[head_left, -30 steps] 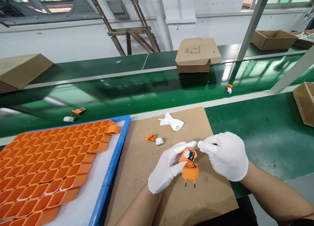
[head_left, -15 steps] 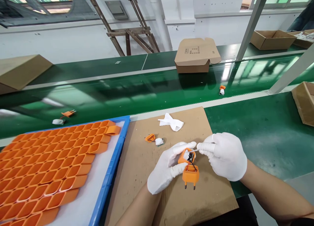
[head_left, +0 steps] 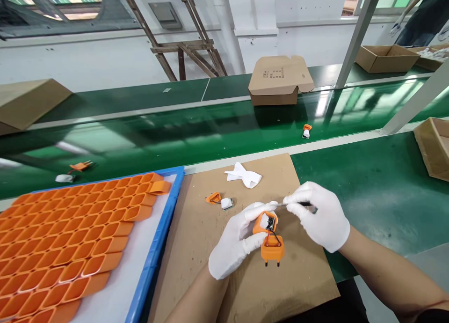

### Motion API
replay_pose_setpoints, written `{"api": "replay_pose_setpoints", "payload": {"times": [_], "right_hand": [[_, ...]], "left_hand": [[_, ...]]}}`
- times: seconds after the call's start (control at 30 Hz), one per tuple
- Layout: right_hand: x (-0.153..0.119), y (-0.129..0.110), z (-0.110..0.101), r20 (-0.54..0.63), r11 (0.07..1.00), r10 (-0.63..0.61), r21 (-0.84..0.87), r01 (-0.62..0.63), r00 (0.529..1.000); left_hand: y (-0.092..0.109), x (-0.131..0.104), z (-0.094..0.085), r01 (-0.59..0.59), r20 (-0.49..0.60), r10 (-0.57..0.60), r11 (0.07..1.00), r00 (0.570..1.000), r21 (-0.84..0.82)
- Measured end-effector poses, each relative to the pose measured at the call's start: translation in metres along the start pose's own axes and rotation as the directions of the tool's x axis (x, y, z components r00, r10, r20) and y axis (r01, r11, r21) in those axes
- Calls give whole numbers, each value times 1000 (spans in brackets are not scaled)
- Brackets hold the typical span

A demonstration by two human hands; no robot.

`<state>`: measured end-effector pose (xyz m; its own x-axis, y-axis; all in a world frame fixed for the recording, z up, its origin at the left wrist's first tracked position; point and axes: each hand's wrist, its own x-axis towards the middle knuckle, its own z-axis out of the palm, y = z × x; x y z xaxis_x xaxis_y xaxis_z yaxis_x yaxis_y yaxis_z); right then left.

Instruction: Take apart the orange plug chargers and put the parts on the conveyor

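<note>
My left hand (head_left: 239, 238), in a white glove, is closed around a small orange charger housing (head_left: 260, 223). Inside its open end sit a circuit board and a white block. Red and black wires run from there to an orange two-pin plug cap (head_left: 272, 249), which hangs below with its pins downward. In my gloved right hand (head_left: 320, 215) is a pair of thin metal tweezers (head_left: 281, 204), pinched in the fingers. Their tip lies close to my left fingertips, just above the housing. Behind my left hand, an orange cap wired to a white-topped board (head_left: 226, 203) rests on the cardboard sheet (head_left: 280, 285).
A blue tray (head_left: 157, 238) full of orange housings stands at left. White crumpled cloth (head_left: 243, 175) lies on the cardboard. Wired parts (head_left: 306, 131) ride the green belt (head_left: 196, 138) beyond. Brown boxes (head_left: 277, 77) and a metal post (head_left: 359, 37) stand behind. A person (head_left: 423, 21) is at upper right.
My right hand has drawn the tweezers up and out of the housing's opening. The parts on the belt have shifted left. A person has come into view at upper right.
</note>
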<state>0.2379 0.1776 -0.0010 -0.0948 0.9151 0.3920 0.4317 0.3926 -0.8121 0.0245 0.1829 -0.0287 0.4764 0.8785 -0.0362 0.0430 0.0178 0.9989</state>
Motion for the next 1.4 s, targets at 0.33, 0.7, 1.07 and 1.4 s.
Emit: {"api": "replay_pose_setpoints", "payload": {"times": [0.33, 0.7, 1.07, 1.4], "right_hand": [[7, 9, 20, 384, 673, 561, 305, -674, 733], [9, 12, 27, 664, 351, 515, 414, -840, 542], [7, 19, 23, 617, 467, 521, 373, -802, 590], [48, 55, 14, 394, 763, 543, 136, -631, 741]], "left_hand": [[-11, 6, 30, 79, -461, 54, 961, 886, 264], [-20, 0, 28, -317, -283, 704, 591, 651, 742], [-24, -2, 27, -319, -323, 623, 697, 712, 642], [-17, 9, 25, 12, -315, 347, 656, 884, 755]]}}
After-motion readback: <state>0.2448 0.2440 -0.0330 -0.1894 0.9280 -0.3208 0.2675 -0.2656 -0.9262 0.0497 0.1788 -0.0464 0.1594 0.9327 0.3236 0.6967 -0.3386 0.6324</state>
